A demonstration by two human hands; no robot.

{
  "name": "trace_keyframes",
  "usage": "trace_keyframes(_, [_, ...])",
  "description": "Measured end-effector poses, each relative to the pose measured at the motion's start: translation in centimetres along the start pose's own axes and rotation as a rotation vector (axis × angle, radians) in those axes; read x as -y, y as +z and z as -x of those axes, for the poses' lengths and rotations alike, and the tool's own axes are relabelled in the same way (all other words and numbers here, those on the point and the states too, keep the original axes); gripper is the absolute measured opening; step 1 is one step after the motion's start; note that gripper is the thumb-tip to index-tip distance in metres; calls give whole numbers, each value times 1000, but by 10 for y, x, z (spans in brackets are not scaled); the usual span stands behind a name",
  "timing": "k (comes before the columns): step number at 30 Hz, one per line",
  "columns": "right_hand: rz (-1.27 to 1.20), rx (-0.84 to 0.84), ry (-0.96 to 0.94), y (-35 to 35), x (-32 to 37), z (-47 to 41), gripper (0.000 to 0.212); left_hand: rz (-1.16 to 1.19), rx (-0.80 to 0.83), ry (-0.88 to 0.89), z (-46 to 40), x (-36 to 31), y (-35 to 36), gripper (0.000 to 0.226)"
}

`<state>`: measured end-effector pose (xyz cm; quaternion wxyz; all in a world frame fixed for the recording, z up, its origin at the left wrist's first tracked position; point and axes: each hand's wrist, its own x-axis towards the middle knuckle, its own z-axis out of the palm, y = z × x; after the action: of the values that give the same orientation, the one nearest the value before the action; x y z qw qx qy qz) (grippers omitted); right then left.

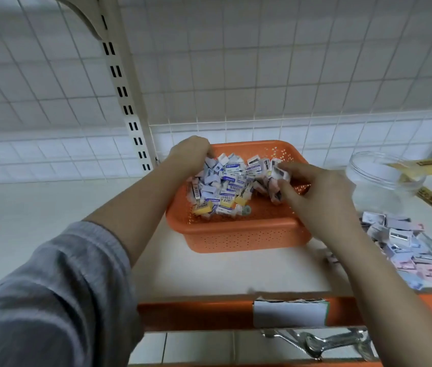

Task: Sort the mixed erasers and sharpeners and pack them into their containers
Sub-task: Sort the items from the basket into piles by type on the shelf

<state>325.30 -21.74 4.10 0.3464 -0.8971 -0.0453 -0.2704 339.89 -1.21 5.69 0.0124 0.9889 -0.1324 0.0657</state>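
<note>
The mixed erasers and sharpeners (225, 189) are heaped in one orange basket (238, 234) on the shelf. The left hand (191, 154) is curled into the far-left of the heap, though what its grip holds cannot be told. A small packet (279, 172) is pinched by the right hand (312, 192). Each piece is best identified before being lifted (labels are blurred here). One clear jar (384, 178) stands to the right, with one sorted pile (405, 242) just beside it; the pieces are too many to be counted.
</note>
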Motion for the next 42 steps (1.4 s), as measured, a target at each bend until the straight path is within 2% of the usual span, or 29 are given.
trace_keyframes(4, [-116, -70, -13, 3, 1, 10, 28, -52, -23, 37, -5, -1, -3, 40])
trace_keyframes(11, [-182, -110, 43, -2, 5, 18, 26, -95, -40, 87, -3, 3, -2, 4])
trace_keyframes(15, [-240, -134, 91, -8, 5, 28, 25, 9, -103, 110, 13, -5, -19, 11])
trace_keyframes(20, [-346, -222, 142, -24, -5, 42, 23, 341, -220, 182, 57, -38, -35, 19])
trace_keyframes(22, [-385, -245, 162, -36, -15, 47, 22, 445, -233, 202, 76, -55, -38, 29])
trace_keyframes(25, [-388, -252, 207, -56, -38, 55, 23, 481, -243, 175, 101, -84, -40, 45])
trace_keyframes(32, [-395, -131, 230, -122, -99, 69, 25, 593, -333, -45, 159, -174, -24, 34])
trace_keyframes(35, [-369, -87, 240, -147, -123, 70, 25, 628, -352, -79, 180, -214, -14, 32])
trace_keyframes(39, [-262, -57, 225, -153, -150, 62, 26, 617, -315, -131, 195, -246, 0, 33])
trace_keyframes(42, [-154, 48, 194, -142, -162, 51, 27, 616, -298, -176, 200, -255, 9, 33])
